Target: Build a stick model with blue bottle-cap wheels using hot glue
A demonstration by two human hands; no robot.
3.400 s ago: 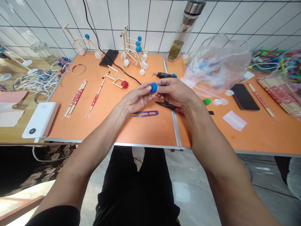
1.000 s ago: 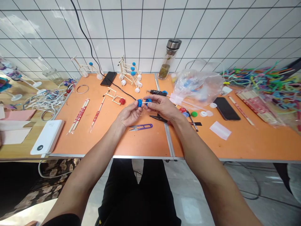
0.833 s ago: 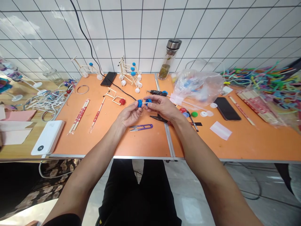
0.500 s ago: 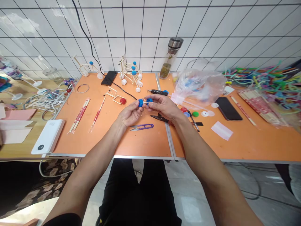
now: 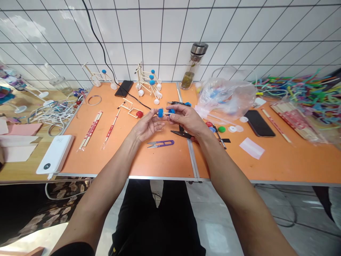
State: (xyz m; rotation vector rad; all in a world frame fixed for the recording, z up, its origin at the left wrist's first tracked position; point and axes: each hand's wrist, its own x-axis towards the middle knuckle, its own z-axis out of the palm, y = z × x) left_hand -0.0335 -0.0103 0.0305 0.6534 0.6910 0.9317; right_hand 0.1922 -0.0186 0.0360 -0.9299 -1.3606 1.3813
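Between my hands is a short white stick with a blue bottle-cap wheel at each end, the left wheel [image 5: 160, 113] and the right wheel [image 5: 172, 111]. My left hand [image 5: 146, 125] pinches the left wheel at its fingertips. My right hand [image 5: 188, 119] holds the right end with thumb and fingers. Black-handled snips [image 5: 181, 134] lie just under my right hand, and purple thread snips [image 5: 160, 143] lie on the orange table [image 5: 170, 163] below my left hand.
A stick frame with a red wheel [image 5: 139, 114] lies left of my hands, behind it a stick model with blue and white wheels [image 5: 147, 83]. Around them are a black cable, phones, a plastic bag [image 5: 226, 96], a glass bottle [image 5: 190, 74], wrapped chopsticks, a power bank and coloured pipe cleaners.
My hands have risen slightly, lifting the blue-wheeled stick. Since the oldest frame, the view has pulled back and tilted up, and a second blue wheel now shows on the stick.
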